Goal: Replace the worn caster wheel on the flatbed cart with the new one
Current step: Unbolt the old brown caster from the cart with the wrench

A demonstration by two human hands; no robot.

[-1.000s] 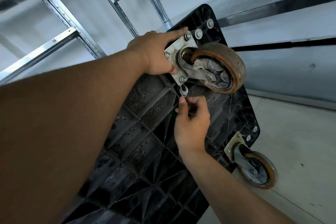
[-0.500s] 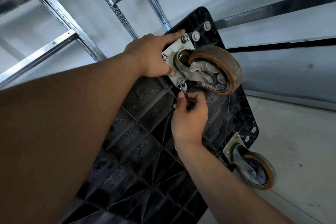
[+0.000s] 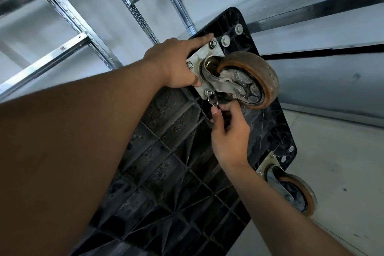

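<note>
The flatbed cart point(image 3: 166, 164) stands on edge, its black ribbed underside facing me. A worn caster wheel point(image 3: 252, 79) with a brown tread is bolted through a metal mounting plate point(image 3: 202, 64) near the cart's upper corner. My left hand point(image 3: 176, 64) presses on that plate, index finger stretched toward the top bolt point(image 3: 213, 43). My right hand point(image 3: 228, 133) pinches a small wrench point(image 3: 213, 101) whose jaw sits at the plate's lower bolt point(image 3: 207, 92).
A second caster point(image 3: 295, 191) is mounted at the cart's lower right corner. Metal shelving uprights point(image 3: 68, 16) and rails stand behind the cart against a pale wall. Grey floor point(image 3: 336, 172) lies to the right.
My right hand has brought the wrench up until its jaw reaches the lower bolt. My left hand has stayed on the plate.
</note>
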